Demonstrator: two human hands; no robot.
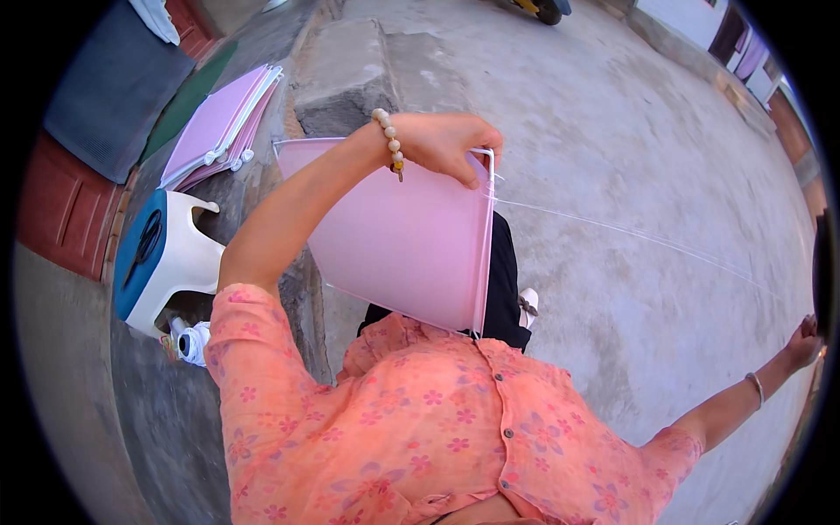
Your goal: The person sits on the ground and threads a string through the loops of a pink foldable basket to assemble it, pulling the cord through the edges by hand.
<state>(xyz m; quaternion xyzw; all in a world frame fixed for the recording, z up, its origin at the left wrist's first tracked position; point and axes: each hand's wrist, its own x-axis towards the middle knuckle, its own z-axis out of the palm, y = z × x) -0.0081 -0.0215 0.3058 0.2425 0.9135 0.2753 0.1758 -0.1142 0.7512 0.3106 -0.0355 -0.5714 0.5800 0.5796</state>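
Across my lap stands a flat pink panel (pixel 402 236) with a thin white rim. My left hand (pixel 446 144), below a beaded bracelet, is closed on the panel's upper right corner, thumb on the near face. From the edge just below that hand, a white thread (pixel 612 227) runs taut to the far right. At its other end my right hand (pixel 802 343) is closed, with that arm stretched out wide. The thread fades from sight close to the right hand, and the fingers there are small and partly dark.
Several similar pink panels (pixel 223 118) lie stacked at the left. A white stool (pixel 188 254) with a blue top carries black scissors (pixel 147 236). Beside its legs sits a white spool of thread (pixel 192 343). A concrete step (pixel 346 74) rises ahead; a wheel (pixel 549 10) shows farther off.
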